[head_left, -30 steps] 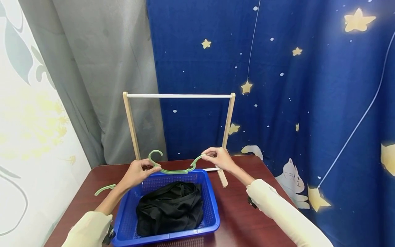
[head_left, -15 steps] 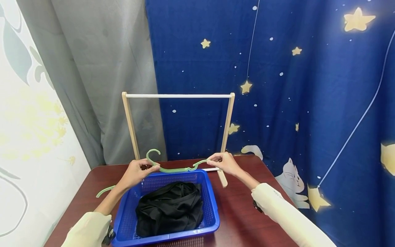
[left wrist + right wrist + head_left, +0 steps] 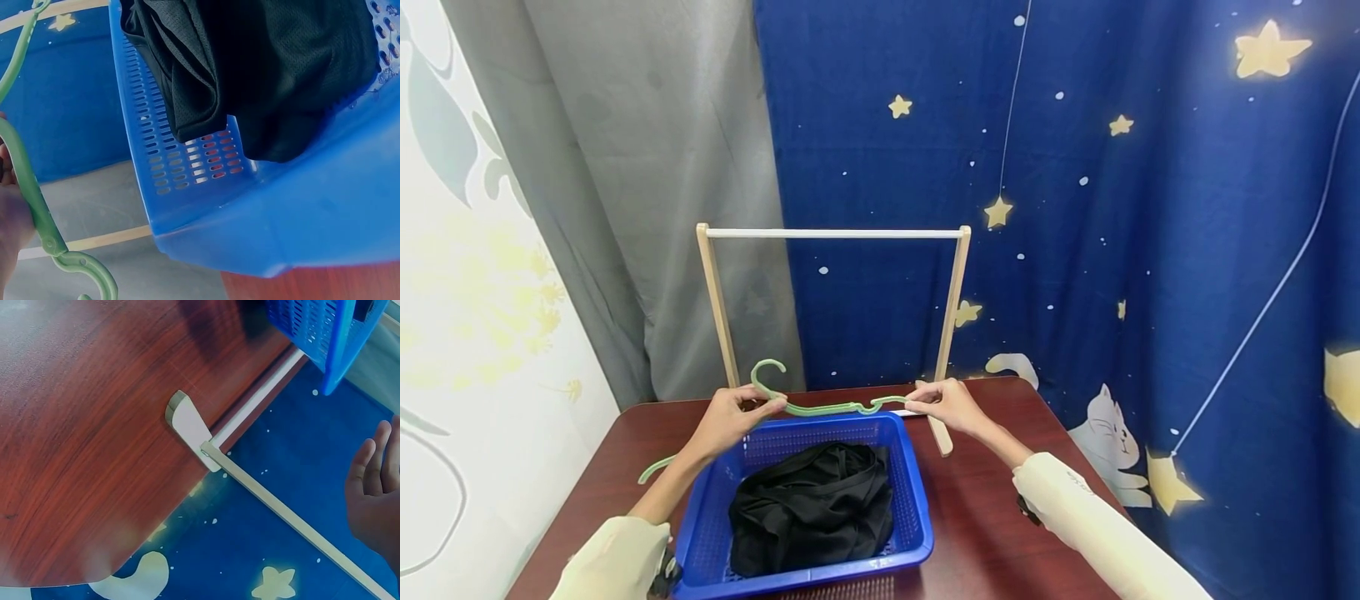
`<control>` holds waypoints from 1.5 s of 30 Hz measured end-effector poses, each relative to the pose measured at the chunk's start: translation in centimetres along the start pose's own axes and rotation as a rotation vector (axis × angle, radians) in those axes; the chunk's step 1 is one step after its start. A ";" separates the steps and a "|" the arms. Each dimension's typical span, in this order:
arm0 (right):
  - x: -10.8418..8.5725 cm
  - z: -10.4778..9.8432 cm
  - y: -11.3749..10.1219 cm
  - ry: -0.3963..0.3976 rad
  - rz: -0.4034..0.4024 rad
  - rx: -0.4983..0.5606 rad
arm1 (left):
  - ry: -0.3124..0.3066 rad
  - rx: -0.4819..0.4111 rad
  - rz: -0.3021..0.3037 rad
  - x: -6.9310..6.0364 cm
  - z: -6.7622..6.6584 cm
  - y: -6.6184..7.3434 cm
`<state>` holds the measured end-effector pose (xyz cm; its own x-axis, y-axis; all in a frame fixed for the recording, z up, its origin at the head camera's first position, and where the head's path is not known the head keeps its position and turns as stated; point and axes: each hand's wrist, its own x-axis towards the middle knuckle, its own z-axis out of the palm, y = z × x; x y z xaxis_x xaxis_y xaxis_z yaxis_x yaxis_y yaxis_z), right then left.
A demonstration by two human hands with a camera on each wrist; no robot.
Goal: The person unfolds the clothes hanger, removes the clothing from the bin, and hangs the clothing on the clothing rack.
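hanger (image 3: 823,409) pinched between two hands

my left hand (image 3: 732,418) gripped the hanger beside its hook, thumb and fingers closed on it, while my right hand (image 3: 951,406) pinched the tip of the far arm. it ran nearly level between them, hook up – in the head view, just above the far rim of the blue basket (image 3: 805,577). black cloth (image 3: 812,508) lay heaped inside that. a second hanger (image 3: 656,469) showed to the left – partly hidden by my forearm (image 3: 672,483) – on the red-brown table (image 3: 992,533). behind the basket stood a rack (image 3: 835,234).
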<state>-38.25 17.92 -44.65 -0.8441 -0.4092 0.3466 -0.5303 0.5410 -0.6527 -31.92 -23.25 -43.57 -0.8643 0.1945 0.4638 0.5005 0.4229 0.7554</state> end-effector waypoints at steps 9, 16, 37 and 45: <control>-0.4 0.7 0.0 -0.030 -0.007 -0.001 | -0.010 0.011 0.004 -0.3 0.0 -0.4; -0.7 0.9 0.2 -0.049 -0.033 -0.006 | -0.032 0.032 0.006 -0.4 -0.1 -0.4; -1.2 -0.5 2.1 0.053 -0.024 -0.002 | -0.148 0.005 -0.055 -0.1 0.0 0.2; -1.7 -1.1 2.1 0.052 0.054 0.095 | -0.146 0.166 0.025 -0.9 0.6 -0.6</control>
<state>-38.00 20.57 -45.95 -0.8754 -0.3417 0.3419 -0.4762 0.4879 -0.7315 -31.48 -23.09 -44.73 -0.8559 0.3273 0.4004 0.5170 0.5540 0.6525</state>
